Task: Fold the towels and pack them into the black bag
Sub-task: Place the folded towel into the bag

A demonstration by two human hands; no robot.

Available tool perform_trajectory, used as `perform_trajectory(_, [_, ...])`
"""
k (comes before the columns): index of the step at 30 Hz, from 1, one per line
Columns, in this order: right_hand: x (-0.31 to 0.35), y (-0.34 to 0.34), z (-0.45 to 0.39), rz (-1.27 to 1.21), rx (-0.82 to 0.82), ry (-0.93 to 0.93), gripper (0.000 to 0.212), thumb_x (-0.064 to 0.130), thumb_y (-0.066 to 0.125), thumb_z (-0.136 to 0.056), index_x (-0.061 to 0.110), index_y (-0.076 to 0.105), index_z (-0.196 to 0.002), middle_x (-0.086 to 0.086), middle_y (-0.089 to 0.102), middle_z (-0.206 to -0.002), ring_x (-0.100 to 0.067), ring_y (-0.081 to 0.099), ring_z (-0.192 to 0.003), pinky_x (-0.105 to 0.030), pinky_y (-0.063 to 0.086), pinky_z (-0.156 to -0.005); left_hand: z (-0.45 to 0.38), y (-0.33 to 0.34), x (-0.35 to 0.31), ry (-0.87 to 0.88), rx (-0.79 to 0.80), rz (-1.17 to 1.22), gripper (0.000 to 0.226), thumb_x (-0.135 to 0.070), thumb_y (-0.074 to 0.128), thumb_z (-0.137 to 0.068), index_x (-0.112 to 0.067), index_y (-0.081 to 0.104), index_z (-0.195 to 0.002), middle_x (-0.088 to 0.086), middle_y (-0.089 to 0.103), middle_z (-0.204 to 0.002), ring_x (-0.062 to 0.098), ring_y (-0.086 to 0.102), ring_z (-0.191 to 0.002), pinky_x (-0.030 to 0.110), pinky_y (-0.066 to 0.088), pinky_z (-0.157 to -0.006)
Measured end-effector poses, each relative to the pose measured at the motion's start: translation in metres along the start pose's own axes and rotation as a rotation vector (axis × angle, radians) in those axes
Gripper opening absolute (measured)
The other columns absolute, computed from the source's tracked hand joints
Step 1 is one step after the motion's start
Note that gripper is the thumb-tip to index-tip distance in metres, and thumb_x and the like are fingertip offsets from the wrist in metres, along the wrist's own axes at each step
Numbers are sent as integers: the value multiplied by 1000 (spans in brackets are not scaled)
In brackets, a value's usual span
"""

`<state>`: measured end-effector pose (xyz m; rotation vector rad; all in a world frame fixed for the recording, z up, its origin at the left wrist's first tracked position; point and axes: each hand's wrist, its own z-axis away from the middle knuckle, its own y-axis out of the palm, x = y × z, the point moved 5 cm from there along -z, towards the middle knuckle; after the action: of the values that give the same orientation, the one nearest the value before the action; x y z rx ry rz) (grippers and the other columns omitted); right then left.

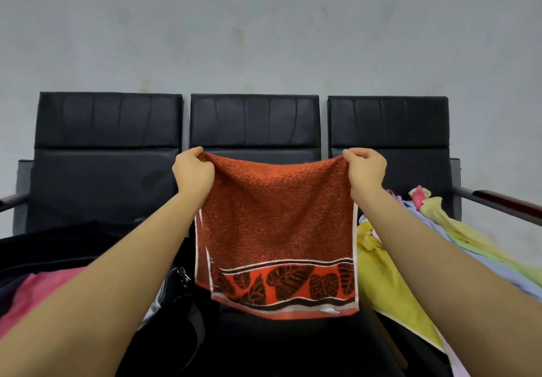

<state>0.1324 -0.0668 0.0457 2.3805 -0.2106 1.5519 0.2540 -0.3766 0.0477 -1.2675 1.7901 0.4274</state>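
- Head view. Writing: a small white tag sits at the bottom hem of the orange towel; any print on it is too small to read.
- Surface and room: a row of three black padded seats stands against a plain grey wall, which is stained in places. A metal armrest with a dark top shows at the right end.
- Left seat: the black bag lies open, with a pink towel inside it. A metal clip hangs at its near edge.
- Right seat: a loose pile of towels, yellow, pale blue and pale green, unfolded.
- Orange towel: hangs doubled over in front of the middle seat, with a leaf-pattern border and white stripes along the lower edge.
- Left hand: arm stretched forward, fingers curled, pinching the towel's top left corner.
- Right hand: arm stretched forward, fingers curled, pinching the top right corner. The top edge sags slightly between the hands.
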Motion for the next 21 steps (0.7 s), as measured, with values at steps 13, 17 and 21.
perform_trajectory(13, [40, -6, 4, 493, 12, -403, 35, -3, 43, -92, 1, 54, -126, -17, 47, -126, -27, 53, -106, -21, 36, -81, -28, -12, -44, 284, 24, -319, 25, 9, 39, -82, 0, 45, -59, 26, 54, -79, 34, 50, -68, 43, 43, -57])
perform_trajectory(17, [34, -5, -1, 517, 5, -398, 24, 6, 43, -96, 0, 62, -110, -18, 53, -116, -31, 58, -96, -28, 41, -76, -25, -8, -38, 285, 26, -410, 25, 2, 37, -92, 0, 54, -72, 22, 60, -88, 32, 53, -68, 37, 38, -57])
perform_trajectory(21, [26, -8, -2, 432, 5, -322, 28, 7, 47, -95, 6, 61, -120, -15, 58, -122, -26, 57, -108, -23, 38, -84, -19, -8, -31, 216, -17, -378, 27, -6, 37, -96, -7, 61, -108, 13, 63, -105, 31, 59, -89, 38, 45, -67])
